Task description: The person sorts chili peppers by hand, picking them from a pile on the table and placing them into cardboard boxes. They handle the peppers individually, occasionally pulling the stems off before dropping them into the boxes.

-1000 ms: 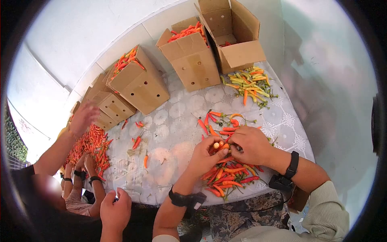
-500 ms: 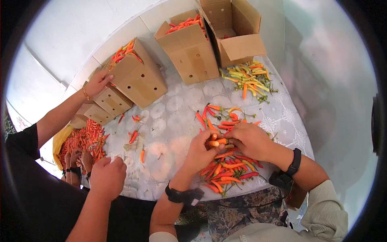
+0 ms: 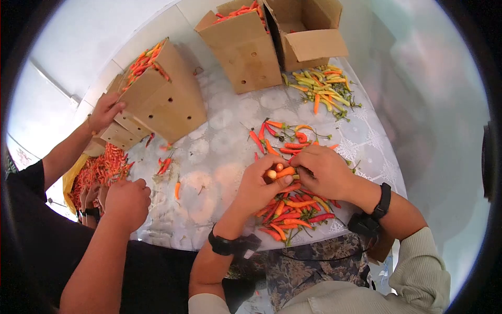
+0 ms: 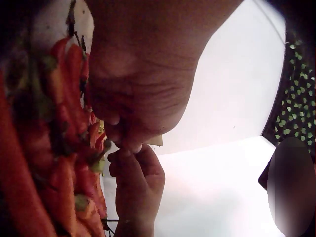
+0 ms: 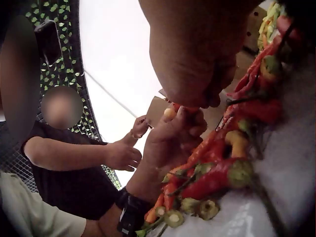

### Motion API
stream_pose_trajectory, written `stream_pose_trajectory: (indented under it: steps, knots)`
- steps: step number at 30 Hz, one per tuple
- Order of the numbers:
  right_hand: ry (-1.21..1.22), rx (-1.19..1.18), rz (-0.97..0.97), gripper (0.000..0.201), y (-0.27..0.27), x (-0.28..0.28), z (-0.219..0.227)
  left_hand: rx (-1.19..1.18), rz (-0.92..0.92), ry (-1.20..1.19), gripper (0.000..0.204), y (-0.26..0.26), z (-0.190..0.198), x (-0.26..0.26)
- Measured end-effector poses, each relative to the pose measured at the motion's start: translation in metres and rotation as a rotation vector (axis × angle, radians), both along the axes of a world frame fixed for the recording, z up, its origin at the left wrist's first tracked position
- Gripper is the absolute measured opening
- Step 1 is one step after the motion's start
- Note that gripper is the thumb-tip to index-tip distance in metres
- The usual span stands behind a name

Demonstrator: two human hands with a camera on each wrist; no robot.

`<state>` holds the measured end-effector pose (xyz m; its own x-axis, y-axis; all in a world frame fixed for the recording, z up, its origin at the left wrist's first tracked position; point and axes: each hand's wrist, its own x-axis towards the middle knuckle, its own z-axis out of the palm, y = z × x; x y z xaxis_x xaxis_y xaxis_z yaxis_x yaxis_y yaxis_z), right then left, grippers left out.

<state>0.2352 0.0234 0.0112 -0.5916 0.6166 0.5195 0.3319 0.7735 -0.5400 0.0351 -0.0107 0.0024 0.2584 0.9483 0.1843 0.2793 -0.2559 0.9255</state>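
Observation:
My left hand (image 3: 252,191) grips a small bunch of orange-red chili peppers (image 3: 285,171), with pale cut-looking ends showing between thumb and fingers. Close against it, my right hand (image 3: 328,174) has curled fingers pinching at the green end of a chili pepper in the bunch; the fingertips are partly hidden. In the right wrist view, one pale end (image 5: 169,113) shows beside the left hand (image 5: 168,143). Below both hands lies a heap of red and orange chili peppers (image 3: 295,217), several with green stems. More red peppers (image 3: 257,141) are spread just beyond the hands.
A yellow-green pepper pile (image 3: 327,86) lies at the back right, by an open cardboard box (image 3: 316,44). Filled boxes (image 3: 246,57) (image 3: 170,99) line the back of the table (image 3: 219,131). Another person's hand (image 3: 106,111) touches a box at left, near a big red pepper heap (image 3: 99,170).
Both my hands stay together at the bunch, with small finger shifts. The other person's raised hand has come to the box edge. The head view has shifted slightly.

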Motion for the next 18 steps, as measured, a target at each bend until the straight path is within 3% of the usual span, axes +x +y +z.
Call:
stream_pose_trajectory:
  steps: [6,9,15,18]
  knots:
    - [0.013,0.000,0.034,0.011,-0.001,0.000,0.005,-0.189,-0.066,-0.178,0.022,0.000,0.001,-0.004]
    - [0.042,-0.023,0.054,0.010,0.000,-0.001,0.003,-0.154,-0.068,-0.169,0.022,0.001,0.002,-0.005]
    - [0.126,-0.112,0.063,0.011,0.002,0.000,0.002,-0.315,-0.056,-0.387,0.027,-0.004,0.015,-0.001]
    - [0.168,-0.178,0.077,0.013,0.004,-0.001,-0.001,-0.259,-0.053,-0.406,0.028,0.000,0.006,-0.003]
